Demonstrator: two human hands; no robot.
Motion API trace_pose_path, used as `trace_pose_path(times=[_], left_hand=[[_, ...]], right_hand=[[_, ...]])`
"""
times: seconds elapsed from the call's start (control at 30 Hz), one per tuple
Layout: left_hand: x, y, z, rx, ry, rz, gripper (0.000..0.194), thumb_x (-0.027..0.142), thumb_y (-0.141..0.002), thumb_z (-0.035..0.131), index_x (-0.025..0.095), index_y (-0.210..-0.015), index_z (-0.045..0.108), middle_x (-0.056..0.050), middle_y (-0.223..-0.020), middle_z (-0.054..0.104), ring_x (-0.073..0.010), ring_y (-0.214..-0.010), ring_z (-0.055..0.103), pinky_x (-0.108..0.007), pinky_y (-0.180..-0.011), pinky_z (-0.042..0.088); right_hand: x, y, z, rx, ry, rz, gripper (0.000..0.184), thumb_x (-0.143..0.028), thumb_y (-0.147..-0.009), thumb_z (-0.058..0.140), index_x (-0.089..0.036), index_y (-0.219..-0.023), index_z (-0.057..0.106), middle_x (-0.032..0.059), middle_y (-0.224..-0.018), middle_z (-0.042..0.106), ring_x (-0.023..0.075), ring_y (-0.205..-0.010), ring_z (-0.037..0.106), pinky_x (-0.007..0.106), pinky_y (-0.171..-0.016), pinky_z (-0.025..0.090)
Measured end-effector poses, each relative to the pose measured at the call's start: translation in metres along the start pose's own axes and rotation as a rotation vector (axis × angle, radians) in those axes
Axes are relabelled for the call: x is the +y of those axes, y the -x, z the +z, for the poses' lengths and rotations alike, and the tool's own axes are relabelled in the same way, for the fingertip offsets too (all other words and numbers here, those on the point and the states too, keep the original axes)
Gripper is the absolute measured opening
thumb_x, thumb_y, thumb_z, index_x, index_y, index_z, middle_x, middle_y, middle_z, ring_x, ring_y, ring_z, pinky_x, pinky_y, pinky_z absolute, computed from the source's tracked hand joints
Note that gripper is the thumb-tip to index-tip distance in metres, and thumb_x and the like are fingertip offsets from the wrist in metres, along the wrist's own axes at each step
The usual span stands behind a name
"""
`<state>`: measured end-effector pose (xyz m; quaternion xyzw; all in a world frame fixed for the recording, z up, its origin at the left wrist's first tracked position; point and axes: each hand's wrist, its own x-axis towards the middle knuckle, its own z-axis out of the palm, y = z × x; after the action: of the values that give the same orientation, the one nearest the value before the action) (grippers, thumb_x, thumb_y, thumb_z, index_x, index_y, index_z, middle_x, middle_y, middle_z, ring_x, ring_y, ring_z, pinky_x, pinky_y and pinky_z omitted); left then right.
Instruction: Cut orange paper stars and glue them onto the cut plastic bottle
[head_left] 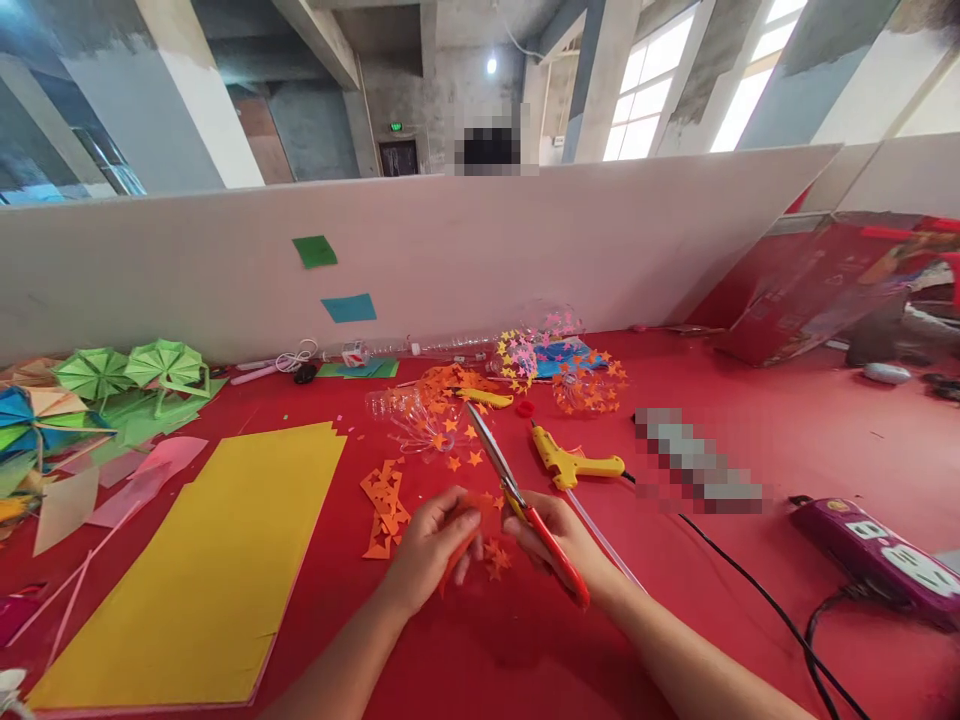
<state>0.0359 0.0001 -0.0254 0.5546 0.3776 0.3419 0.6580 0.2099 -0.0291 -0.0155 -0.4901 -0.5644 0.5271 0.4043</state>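
My right hand (574, 555) is closed around scissors (491, 445) with red handles; the blades point away and up to the left. Curled fingers of my left hand (435, 545) grip a piece of orange paper (478, 503), mostly hidden by the hand. Small orange paper stars (496, 560) lie on the red table between my hands. Left of them is a strip of orange paper scraps (385, 510) with cut-out holes. Beyond my hands lies a clear plastic bottle piece (427, 430), cut into curling strips, with orange stars about it.
A yellow glue gun (570, 460) with a black cord lies right of the scissors. A purple power strip (881, 560) is at the right. Yellow paper sheets (202, 570) and folded paper umbrellas (94, 372) occupy the left. A yellow cutter (486, 398) lies behind. A white partition (465, 250) bounds the table.
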Motion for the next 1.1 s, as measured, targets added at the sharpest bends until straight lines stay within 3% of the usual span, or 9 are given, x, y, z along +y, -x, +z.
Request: trace_pose_path(times=[0.13, 0.27, 0.4, 0.7, 1.1], left_hand=[[0.005, -0.001, -0.011, 0.266, 0.049, 0.134, 0.025, 0.040, -0.079, 0.058, 0.018, -0.068, 0.052, 0.006, -0.051, 0.049, -0.0055, -0.041, 0.037, -0.017, -0.038, 0.026], [0.010, -0.003, -0.019, 0.404, 0.115, 0.210, 0.025, 0.036, -0.074, 0.062, 0.018, -0.061, 0.051, 0.006, -0.048, 0.042, -0.0052, -0.044, 0.037, -0.016, -0.043, 0.029], [0.010, -0.004, -0.021, 0.497, 0.143, 0.203, 0.024, 0.039, -0.073, 0.062, 0.018, -0.065, 0.052, 0.007, -0.049, 0.044, -0.0054, -0.042, 0.034, -0.017, -0.041, 0.028], [0.009, -0.003, -0.029, 0.431, -0.015, 0.240, 0.025, 0.037, -0.078, 0.056, 0.019, -0.061, 0.051, 0.005, -0.050, 0.043, -0.0072, -0.046, 0.037, -0.018, -0.044, 0.032], [0.008, -0.003, -0.037, 0.421, -0.020, 0.267, 0.025, 0.039, -0.081, 0.059, 0.018, -0.067, 0.055, 0.006, -0.049, 0.043, -0.0068, -0.045, 0.035, -0.017, -0.043, 0.034]], right_hand=[[-0.004, 0.002, -0.003, -0.135, 0.152, -0.044, 0.040, -0.055, -0.078, 0.059, -0.020, -0.066, 0.044, -0.0033, -0.059, 0.047, 0.0120, -0.055, 0.040, 0.023, -0.051, 0.031], [-0.003, 0.004, -0.003, -0.207, 0.362, -0.013, 0.042, -0.057, -0.078, 0.060, -0.019, -0.067, 0.047, -0.0018, -0.065, 0.047, 0.0133, -0.060, 0.040, 0.022, -0.052, 0.032], [0.001, 0.005, -0.002, -0.266, 0.379, -0.024, 0.045, -0.061, -0.084, 0.048, -0.018, -0.069, 0.046, -0.0021, -0.065, 0.042, 0.0127, -0.059, 0.035, 0.023, -0.052, 0.030], [0.004, 0.006, -0.006, -0.305, 0.327, 0.004, 0.049, -0.064, -0.084, 0.049, -0.018, -0.067, 0.050, -0.0033, -0.062, 0.040, 0.0115, -0.056, 0.030, 0.023, -0.051, 0.028], [-0.002, 0.005, -0.006, -0.353, 0.366, 0.062, 0.046, -0.061, -0.084, 0.053, -0.018, -0.069, 0.045, -0.0045, -0.065, 0.034, 0.0109, -0.060, 0.028, 0.023, -0.053, 0.026]])
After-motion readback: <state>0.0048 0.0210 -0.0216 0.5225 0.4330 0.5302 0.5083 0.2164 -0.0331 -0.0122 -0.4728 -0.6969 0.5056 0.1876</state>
